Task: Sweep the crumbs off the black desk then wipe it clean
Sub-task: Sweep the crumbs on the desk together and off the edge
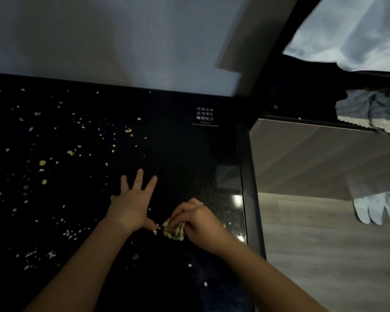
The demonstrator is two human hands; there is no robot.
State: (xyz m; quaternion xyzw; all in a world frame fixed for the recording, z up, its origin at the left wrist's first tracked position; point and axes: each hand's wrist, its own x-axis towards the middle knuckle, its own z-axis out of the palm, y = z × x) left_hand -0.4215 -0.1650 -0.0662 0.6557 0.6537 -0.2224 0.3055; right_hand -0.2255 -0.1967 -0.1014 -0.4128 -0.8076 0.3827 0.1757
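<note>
The black tabletop [178, 154] fills most of the view and carries both hands. A pale wall [99, 41] rises beyond the fingers, at the tabletop's far edge. To the right of the right fingers, past the tabletop's edge, lies a wooden floor [320, 255], with a wood panel [313, 158] above it. White fabric [351, 34] hangs far up to the right, and a grey rag [367, 109] sits on top of the panel.

The left hand [131, 208] lies flat on the tabletop, its fingers straight and spread apart, the thumb pointing toward the right hand. The right hand [200, 224] rests just beside it, fingers curled tight around a crumpled cloth [173, 230] that pokes out toward the left thumb and touches the tabletop.

A label [205, 115] with white characters sits beyond the right fingers. Crumbs [42, 163], yellow and white, are scattered left of and beyond the left fingers; a few lie between the left thumb and the cloth.
</note>
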